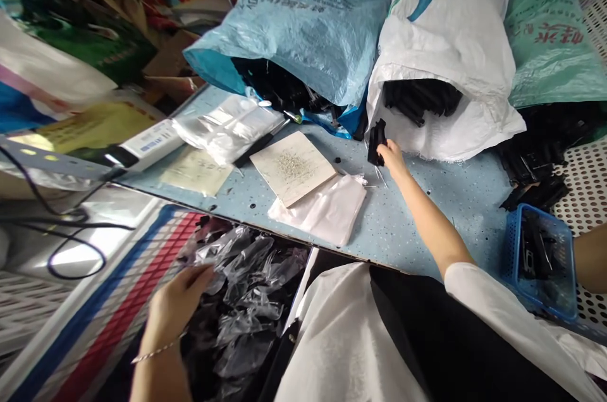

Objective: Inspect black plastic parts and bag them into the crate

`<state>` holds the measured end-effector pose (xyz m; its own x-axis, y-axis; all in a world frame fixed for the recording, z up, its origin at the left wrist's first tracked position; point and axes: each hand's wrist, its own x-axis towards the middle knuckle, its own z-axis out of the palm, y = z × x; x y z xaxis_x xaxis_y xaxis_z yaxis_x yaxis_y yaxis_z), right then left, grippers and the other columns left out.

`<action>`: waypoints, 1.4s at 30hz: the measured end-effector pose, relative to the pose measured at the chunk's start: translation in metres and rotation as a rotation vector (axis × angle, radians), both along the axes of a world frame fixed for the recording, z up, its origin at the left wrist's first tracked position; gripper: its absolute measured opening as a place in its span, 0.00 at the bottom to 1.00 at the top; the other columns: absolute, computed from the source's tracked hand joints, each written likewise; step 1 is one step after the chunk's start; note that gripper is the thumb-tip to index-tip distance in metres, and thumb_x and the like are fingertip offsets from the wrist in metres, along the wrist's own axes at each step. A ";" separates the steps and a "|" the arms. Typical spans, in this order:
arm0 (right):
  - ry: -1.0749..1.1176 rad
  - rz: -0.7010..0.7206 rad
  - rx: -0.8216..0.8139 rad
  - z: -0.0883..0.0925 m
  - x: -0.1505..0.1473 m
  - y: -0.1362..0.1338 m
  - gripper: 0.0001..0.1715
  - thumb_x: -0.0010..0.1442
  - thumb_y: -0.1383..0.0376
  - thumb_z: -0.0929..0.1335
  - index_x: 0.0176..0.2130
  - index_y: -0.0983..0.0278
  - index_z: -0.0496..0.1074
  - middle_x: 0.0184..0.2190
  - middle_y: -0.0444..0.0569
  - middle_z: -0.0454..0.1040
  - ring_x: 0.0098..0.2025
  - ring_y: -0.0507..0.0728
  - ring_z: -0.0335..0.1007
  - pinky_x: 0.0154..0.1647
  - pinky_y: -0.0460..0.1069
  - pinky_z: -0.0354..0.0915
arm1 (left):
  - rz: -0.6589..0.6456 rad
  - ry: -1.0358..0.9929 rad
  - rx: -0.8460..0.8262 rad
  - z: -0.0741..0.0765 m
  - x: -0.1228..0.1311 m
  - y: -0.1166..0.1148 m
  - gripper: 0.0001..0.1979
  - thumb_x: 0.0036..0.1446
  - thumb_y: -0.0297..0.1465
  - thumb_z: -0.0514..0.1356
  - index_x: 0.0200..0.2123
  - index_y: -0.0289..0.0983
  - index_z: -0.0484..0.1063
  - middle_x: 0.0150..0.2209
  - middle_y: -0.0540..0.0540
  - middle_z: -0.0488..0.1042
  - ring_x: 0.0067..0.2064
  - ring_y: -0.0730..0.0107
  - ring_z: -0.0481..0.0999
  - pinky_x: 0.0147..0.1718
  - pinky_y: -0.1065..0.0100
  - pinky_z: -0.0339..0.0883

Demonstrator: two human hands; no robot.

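My right hand [391, 154] reaches across the light blue table [417, 212] and is closed on a small bundle of black plastic parts [376, 140], just in front of the open white sack [446, 48]. My left hand [177, 301] hangs below the table edge, its fingers curled on crumpled clear plastic bags [246, 288] that lie in a dark bin beside a striped woven bag [114, 301]. A thin bracelet sits on that wrist.
A blue sack [303, 16] and a green sack [550, 35] also spill black parts. A card with tiny metal pieces [291, 168], clear bags [227, 127], a white bag [327, 206] and a blue basket [540, 256] lie on the table. Another person's arm [590, 256] shows at right.
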<state>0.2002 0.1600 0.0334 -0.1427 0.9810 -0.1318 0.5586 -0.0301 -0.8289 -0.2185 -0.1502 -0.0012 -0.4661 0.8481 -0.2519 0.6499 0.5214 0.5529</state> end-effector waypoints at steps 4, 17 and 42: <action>0.001 -0.004 0.030 0.012 -0.001 -0.090 0.26 0.64 0.59 0.64 0.60 0.61 0.64 0.33 0.45 0.74 0.29 0.56 0.68 0.29 0.49 0.61 | -0.280 -0.640 0.192 0.028 0.131 0.087 0.28 0.58 0.53 0.62 0.53 0.40 0.75 0.49 0.38 0.82 0.47 0.55 0.83 0.46 0.56 0.79; -0.516 0.334 0.631 0.036 0.096 -0.137 0.25 0.73 0.46 0.60 0.35 0.61 0.69 0.31 0.53 0.73 0.36 0.61 0.68 0.36 0.53 0.62 | -0.417 -1.411 -0.123 0.061 0.304 0.139 0.33 0.57 0.54 0.64 0.57 0.40 0.63 0.35 0.50 0.74 0.27 0.69 0.77 0.24 0.67 0.72; -0.671 -0.141 0.241 0.013 0.105 0.071 0.24 0.71 0.65 0.62 0.63 0.69 0.66 0.60 0.65 0.70 0.62 0.68 0.65 0.59 0.60 0.63 | -0.592 -0.777 0.287 -0.032 0.393 0.154 0.22 0.64 0.33 0.55 0.59 0.41 0.72 0.58 0.36 0.75 0.61 0.44 0.73 0.63 0.41 0.64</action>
